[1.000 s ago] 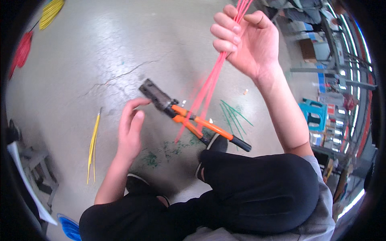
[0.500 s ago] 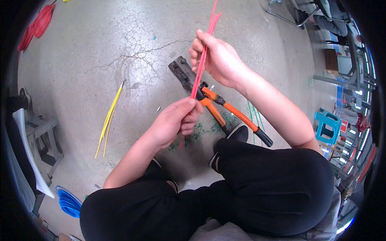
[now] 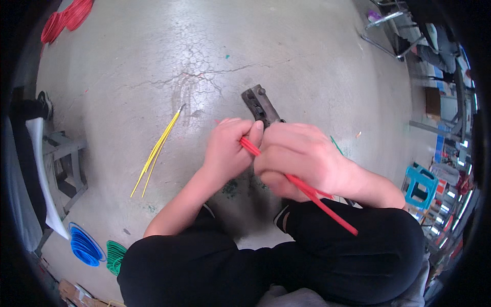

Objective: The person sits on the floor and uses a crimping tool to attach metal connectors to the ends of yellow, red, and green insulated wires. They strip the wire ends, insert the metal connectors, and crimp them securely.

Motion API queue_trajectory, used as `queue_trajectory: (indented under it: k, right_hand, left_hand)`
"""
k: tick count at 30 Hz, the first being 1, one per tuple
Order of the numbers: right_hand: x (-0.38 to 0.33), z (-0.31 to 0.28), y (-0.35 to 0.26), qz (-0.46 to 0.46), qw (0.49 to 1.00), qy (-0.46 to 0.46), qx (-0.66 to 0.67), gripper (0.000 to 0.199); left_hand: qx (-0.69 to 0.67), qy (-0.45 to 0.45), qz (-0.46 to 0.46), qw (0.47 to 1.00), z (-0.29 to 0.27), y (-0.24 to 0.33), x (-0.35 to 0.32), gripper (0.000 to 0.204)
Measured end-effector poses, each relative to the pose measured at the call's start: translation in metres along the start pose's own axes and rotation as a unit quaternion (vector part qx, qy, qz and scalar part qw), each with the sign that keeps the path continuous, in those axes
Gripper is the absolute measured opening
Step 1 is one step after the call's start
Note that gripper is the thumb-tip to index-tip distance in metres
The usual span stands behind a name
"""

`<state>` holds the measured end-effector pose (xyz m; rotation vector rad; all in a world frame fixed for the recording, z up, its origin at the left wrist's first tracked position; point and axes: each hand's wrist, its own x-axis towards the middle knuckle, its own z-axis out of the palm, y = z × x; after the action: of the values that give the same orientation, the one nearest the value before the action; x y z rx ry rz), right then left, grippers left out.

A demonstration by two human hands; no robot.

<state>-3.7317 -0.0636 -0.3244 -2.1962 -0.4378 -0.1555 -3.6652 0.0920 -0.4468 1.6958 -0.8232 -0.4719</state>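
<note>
A bundle of thin red wires (image 3: 327, 210) runs through both of my closed hands. My left hand (image 3: 228, 148) grips it toward one end, where a short tip sticks out beyond the fist. Just beside it, my right hand (image 3: 302, 158) is wrapped round the same bundle, and the longer tail slants down over my right thigh. Beneath the hands lies a hand crimping tool (image 3: 262, 105) on the floor. Its dark head shows, while its handles are mostly covered by my hands and arm. A bunch of yellow wires (image 3: 158, 151) rests on the floor to the left.
Coils of blue wire (image 3: 84, 245) and green wire (image 3: 116, 256) lie by my left leg, and red coils (image 3: 66, 18) at the far left. A grey metal stand (image 3: 64, 163) is on the left. A teal stool (image 3: 420, 187) stands at the right, below a metal-legged chair (image 3: 391, 30).
My hands have come together from apart. The right hand has moved down beside the left, and the red wires now slant toward my right thigh. The view has shifted slightly.
</note>
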Motion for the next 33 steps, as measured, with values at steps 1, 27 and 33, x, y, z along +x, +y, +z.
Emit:
queue_trajectory:
  k: [1,27,33]
  right_hand:
    - [0.000,0.008,0.008,0.012,1.000,0.002,-0.008,0.013]
    - [-0.049,-0.023,0.067,0.360,0.827,0.274,0.333,0.029]
    - [-0.074,0.028,0.056,0.415,0.610,0.290,0.609,0.030]
  left_hand:
    - [-0.011,0.011,0.007,1.000,0.005,-0.011,0.001,0.030]
    - [0.054,-0.091,0.142,0.984,0.004,0.014,-0.036,0.043]
    - [-0.337,0.097,0.012,0.936,0.039,0.012,-0.011,0.057]
